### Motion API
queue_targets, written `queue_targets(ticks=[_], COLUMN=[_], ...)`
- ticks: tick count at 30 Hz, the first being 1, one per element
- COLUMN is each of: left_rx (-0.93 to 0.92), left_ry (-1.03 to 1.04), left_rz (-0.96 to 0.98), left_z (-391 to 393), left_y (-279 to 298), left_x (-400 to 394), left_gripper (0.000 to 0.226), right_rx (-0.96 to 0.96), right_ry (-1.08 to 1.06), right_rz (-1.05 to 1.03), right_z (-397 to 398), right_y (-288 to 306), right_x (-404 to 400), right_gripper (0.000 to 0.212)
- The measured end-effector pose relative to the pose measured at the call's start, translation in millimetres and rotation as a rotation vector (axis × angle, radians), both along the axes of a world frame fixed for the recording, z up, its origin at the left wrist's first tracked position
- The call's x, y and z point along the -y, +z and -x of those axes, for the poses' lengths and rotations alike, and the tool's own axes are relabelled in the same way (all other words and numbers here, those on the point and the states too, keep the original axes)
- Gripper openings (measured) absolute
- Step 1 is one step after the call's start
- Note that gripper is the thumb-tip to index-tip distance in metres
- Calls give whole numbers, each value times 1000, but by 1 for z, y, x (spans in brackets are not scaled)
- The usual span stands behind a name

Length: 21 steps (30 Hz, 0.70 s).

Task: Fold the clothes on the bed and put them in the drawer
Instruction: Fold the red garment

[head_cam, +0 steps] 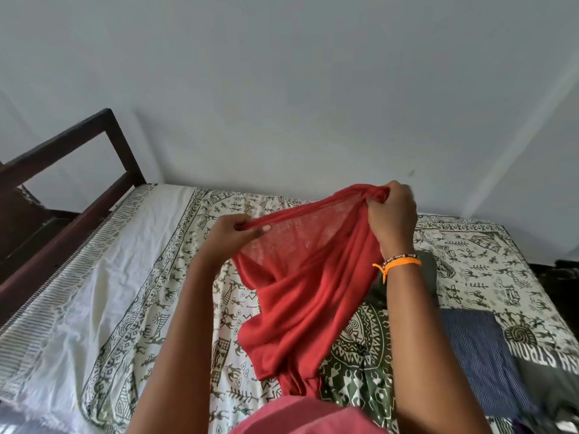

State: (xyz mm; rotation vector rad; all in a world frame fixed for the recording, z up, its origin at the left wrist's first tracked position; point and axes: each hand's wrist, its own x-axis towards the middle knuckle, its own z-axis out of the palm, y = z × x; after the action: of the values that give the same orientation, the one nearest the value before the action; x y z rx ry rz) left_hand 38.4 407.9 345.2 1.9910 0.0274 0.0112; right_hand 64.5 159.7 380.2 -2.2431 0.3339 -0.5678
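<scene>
One red cloth [300,277], three folded garments [479,355]

Plain pale wall [282,89], dark wooden bed frame [62,170]

Left half of bed with printed cream-and-green sheet [103,286]: bare, open reach. Dark wooden bed frame [62,170] bounds left edge. Grey wall [282,104] closes far side. Centre blocked by hanging sheer red cloth [300,277]. Right side taken by blue striped folded garment [479,355] and grey garment with white lettering [551,377], touching.
</scene>
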Motion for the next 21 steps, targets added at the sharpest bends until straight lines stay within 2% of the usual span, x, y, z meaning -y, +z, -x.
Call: queue_targets(ticks=[2, 3, 5, 6, 7, 9, 11, 12, 14, 15, 17, 19, 21], left_rx=[78, 130, 232, 273, 299, 289, 201, 153, 97, 68, -14, -17, 81], left_ry=[56, 54, -25, -86, -137, -198, -203, -183, -111, -67, 9, 79, 142], left_rz=[16, -39, -149, -160, -135, -29, 49, 12, -200, -311, -422, -422, -431], left_z=[-5, -7, -8, -6, -5, -4, -5, -5, -5, -6, -6, -6, -6], left_y=[9, 15, 29, 35, 39, 41, 35, 29, 14, 7, 0, 4, 18], left_x=[6, 15, 40, 52, 60, 59, 43, 34, 16, 8, -2, -2, 13], left_gripper=[36, 37, 30, 24, 18, 5, 16, 18, 11, 9, 14, 17, 15], right_rx=[-53, -98, -194, -218, -217, -146, -52, -15, 48, 54, -7, -127, -201], right_ry=[195, 354, 700, 811, 850, 730, 531, 456, 339, 281, 198, 191, 364], right_rz=[81, 59, -85, -140, -175, -207, -262, -326, -498, -566, -501, -286, -215], right_z=[2, 6, 12, 14, 16, 14, 11, 10, 9, 8, 5, 4, 8], right_y=[1, 4, 10, 12, 13, 15, 17, 18, 20, 19, 15, 10, 10], right_x=[-5, -13, -32, -40, -45, -42, -28, -21, -9, -4, 5, 9, -1], right_gripper=[6, 15, 43, 48, 43, 25, 29, 31, 30, 23, 2, 8, 11])
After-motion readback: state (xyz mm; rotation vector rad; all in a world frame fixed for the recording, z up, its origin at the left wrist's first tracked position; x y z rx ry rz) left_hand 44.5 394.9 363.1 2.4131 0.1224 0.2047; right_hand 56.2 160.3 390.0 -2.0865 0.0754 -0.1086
